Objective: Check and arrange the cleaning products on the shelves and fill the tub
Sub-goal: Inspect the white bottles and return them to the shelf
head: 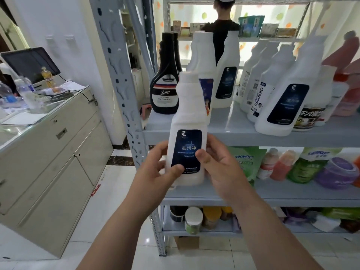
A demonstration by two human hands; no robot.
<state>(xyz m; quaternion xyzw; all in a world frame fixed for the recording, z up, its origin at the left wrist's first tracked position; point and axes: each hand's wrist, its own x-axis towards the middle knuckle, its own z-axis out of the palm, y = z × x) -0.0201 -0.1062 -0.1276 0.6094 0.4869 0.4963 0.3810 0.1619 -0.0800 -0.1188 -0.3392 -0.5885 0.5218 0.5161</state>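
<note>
Centre frame, both hands, left (pixel 155 168) and right (pixel 218 164), grasp the bottle (pixel 188 121) low; rigid, smooth plastic, probably slippery.

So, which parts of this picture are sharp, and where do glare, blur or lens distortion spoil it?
Head view: the label on the held white bottle is sharp enough to read; the backlit curtain behind the shelves is overexposed; the pink bottles at the right edge are blurred; the wide lens bends the grey shelf post; the glossy floor tiles show glare.
</note>
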